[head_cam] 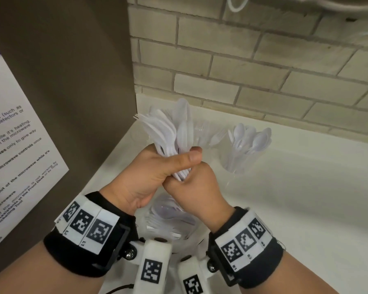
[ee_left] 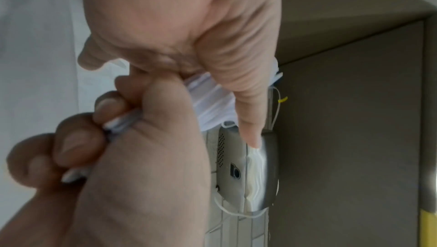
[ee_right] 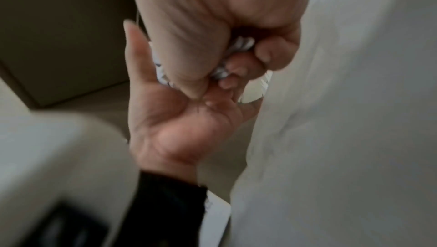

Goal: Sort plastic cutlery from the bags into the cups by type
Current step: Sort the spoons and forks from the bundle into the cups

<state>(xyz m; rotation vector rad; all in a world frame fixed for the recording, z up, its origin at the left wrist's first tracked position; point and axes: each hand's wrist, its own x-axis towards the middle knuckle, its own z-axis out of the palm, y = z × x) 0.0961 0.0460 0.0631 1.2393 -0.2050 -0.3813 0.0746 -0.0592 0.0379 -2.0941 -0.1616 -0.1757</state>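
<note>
A bundle of white plastic cutlery, forks and spoons mixed, fans upward above the counter. My left hand grips the bundle round its handles, thumb laid across the front. Just below, my right hand is curled round the handle ends. In the left wrist view the white cutlery shows between both hands. The handle ends poke out of my right fist in the right wrist view. A clear cup of spoons stands to the right. Behind the bundle a clear cup with forks is partly hidden.
A clear bag with more cutlery lies on the white counter under my hands. A brown cabinet side with a printed notice stands close on the left. The brick wall runs along the back.
</note>
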